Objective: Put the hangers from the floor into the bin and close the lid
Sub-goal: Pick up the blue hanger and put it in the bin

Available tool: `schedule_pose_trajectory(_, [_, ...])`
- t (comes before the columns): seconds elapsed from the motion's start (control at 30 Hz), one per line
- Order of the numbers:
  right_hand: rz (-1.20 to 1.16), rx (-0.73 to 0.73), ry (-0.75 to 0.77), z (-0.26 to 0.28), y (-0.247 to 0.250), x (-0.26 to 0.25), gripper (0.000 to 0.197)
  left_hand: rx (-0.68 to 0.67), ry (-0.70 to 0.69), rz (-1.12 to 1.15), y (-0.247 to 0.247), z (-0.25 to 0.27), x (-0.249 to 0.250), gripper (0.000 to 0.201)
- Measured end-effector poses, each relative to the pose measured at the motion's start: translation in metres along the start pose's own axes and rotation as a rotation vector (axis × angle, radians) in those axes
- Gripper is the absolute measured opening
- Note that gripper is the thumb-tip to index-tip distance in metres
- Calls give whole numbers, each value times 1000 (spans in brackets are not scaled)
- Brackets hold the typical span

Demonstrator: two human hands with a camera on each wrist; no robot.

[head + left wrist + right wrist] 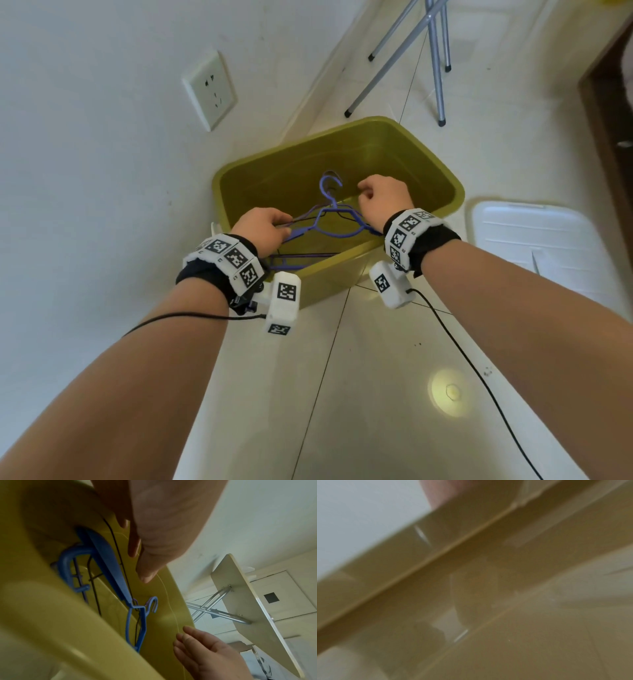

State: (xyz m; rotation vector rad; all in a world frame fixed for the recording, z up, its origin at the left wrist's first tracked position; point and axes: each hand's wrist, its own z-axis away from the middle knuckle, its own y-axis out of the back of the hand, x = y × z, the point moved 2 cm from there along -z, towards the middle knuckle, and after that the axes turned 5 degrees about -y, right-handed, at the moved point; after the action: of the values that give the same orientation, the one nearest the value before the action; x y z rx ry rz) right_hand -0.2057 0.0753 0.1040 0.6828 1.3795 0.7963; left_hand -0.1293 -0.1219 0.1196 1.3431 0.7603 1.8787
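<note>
An open yellow-green bin stands on the floor against the wall. A bundle of hangers, blue plastic and thin dark wire, hangs over its opening, hooks pointing to the far side. My left hand grips the bundle's left end above the bin's near rim. In the left wrist view the blue hangers dip into the bin below my left hand. My right hand hovers over the bundle's right side; the left wrist view shows that right hand loosely curled, apart from the hangers. The right wrist view shows only the blurred bin wall.
The white lid lies flat on the tiled floor right of the bin. Metal legs of a folding table stand behind the bin. A wall socket is on the left wall, and a dark door frame is at far right.
</note>
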Motion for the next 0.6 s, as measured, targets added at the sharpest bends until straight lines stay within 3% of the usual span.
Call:
schedule_pose_trajectory(0.27, [-91,116,68,8,35,31,29,80,-122,160,-19,4,69,37])
schedule_pose_trajectory(0.6, [-182,270,-21,14,93,124,29,-51,-267,226,-102,2,166,31])
